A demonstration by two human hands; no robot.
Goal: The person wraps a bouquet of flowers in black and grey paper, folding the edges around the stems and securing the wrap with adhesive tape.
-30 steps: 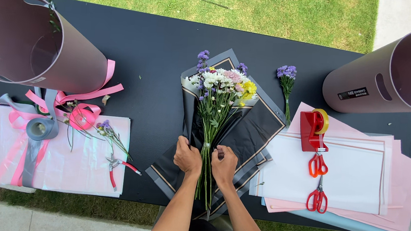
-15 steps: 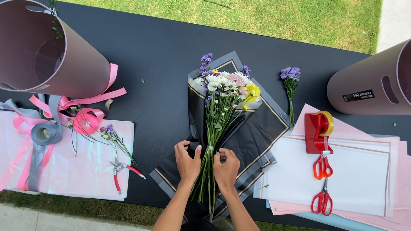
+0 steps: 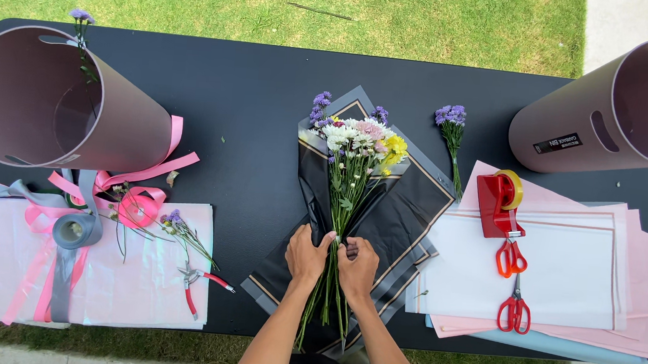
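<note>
Bouquet (image 3: 352, 169) lies mid-surface (image 3: 254, 92) on black wrap (image 3: 399, 211) with gold edging: white, pink, yellow and purple blooms at the far end, green stems running toward me. I see left hand (image 3: 307, 256) and right hand (image 3: 358, 263) curled around the stems, pressing the wrap in from both sides.

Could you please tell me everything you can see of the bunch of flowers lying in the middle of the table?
The bunch of flowers lies lengthwise on black wrapping paper with gold-edged borders, heads pointing away from the person. It mixes white, pink, yellow and small purple blooms on thin green stems with leaves. The stems run down past the table's near edge. The left hand and right hand press against the stems from either side, gathering the paper round them.
</note>
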